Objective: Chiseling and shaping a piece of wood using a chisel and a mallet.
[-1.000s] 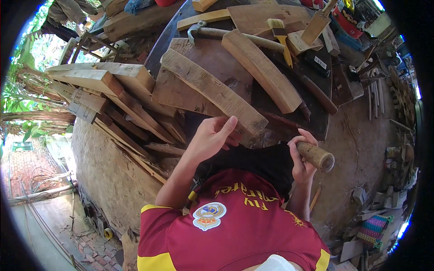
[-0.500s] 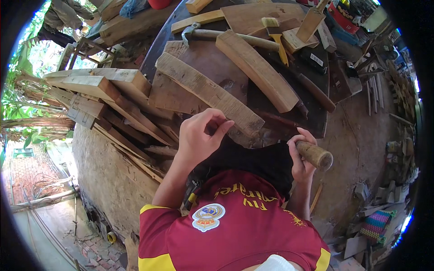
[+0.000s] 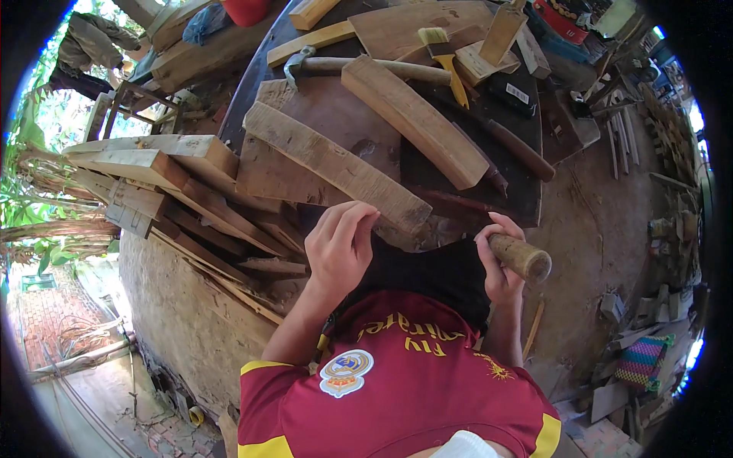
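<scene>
My right hand [image 3: 502, 263] is closed round a thick, round wooden handle [image 3: 522, 257] whose blunt end points right; its other end is hidden. Fingers bent and tips pressed together, my left hand [image 3: 340, 246] hovers before my body. Anything in that pinch is hidden from view. Just beyond it lies a rough, slightly curved wooden piece [image 3: 336, 164] on a worn board [image 3: 305, 183]. A second, smoother wood block [image 3: 416, 122] rests slantwise to its right. A claw hammer [image 3: 300, 65] lies behind them, its handle passing behind the smoother block.
Beyond the blocks, a yellow-handled paintbrush [image 3: 447, 65] and a black box [image 3: 510, 93] lie on the dark tabletop. A dark wooden handle [image 3: 521, 150] sits near its right edge. Stacked planks [image 3: 164, 164] jut out at left. A woven bag [image 3: 644, 360] lies at lower right.
My left hand has turned so its back and bent fingers face up more, and the gap between thumb and finger no longer shows. The right hand keeps hold of the handle. The view has shifted slightly.
</scene>
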A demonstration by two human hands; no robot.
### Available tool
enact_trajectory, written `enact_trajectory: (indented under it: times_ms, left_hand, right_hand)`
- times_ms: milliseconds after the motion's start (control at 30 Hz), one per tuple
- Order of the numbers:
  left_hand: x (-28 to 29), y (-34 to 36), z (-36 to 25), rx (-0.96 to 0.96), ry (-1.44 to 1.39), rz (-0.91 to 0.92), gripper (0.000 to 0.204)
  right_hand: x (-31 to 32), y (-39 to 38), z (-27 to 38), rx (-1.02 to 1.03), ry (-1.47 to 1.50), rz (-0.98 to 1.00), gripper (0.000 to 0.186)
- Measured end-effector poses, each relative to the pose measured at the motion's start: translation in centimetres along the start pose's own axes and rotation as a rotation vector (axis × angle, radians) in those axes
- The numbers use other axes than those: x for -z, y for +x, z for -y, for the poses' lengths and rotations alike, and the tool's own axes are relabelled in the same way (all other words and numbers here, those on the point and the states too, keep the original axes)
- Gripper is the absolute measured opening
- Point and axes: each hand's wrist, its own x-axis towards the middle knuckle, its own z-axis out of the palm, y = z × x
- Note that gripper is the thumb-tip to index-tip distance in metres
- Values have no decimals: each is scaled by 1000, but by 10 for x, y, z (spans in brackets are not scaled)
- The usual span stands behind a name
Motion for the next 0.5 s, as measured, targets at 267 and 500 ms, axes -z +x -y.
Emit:
enact_trajectory:
  times_ms: [267, 500]
  left_hand:
    - [-5, -2, -1, 39, 102, 27, 18]
    - [3, 0, 6, 147, -47, 132, 13]
  right_hand:
    - [2, 6, 9, 41, -32, 16, 40]
    - [3, 4, 13, -58, 51, 7, 40]
